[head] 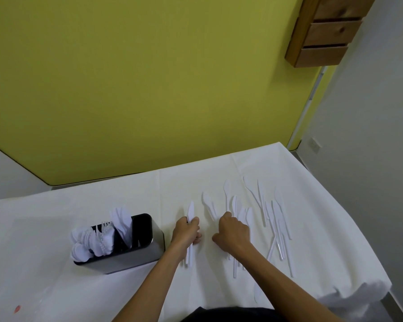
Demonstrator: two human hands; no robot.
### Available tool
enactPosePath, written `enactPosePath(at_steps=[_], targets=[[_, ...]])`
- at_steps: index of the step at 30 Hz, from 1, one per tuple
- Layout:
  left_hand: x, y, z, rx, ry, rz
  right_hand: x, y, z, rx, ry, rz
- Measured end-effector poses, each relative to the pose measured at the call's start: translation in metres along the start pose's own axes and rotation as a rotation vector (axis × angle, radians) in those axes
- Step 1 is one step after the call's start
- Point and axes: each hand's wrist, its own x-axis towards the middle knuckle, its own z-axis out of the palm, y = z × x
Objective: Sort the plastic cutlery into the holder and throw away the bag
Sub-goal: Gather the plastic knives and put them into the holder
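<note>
Mid-sort, gathering knives. Left hand (187, 231) clamps a knife bundle (190, 211), centre frame; right hand (234, 233) curls over loose knives (277, 213), grip unclear. Next: bundle into holder (135, 254), lower left, knife slot.

White plastic knives (275, 219) lie on matt white cloth (126, 189); the holder (135, 256) looks brushed metal, glossy black inside

White cutlery (276, 217), black holder (126, 247), seemingly cream tablecloth (56, 228).
</note>
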Motion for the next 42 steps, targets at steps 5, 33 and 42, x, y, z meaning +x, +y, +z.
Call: enactPosePath(at_steps=[5,33,42], targets=[[0.0,0.001,0.003,0.026,-0.055,-0.01,-0.004,0.005,0.002,0.095,-0.077,-0.021],[-0.013,0.01,-0.006,-0.116,-0.14,-0.073,0.011,0.012,-0.018,-0.153,0.033,0.004],[-0.018,0.016,0.004,0.053,-0.106,0.094,-0.027,0.003,-0.024,0.389,-0.206,-0.211]])
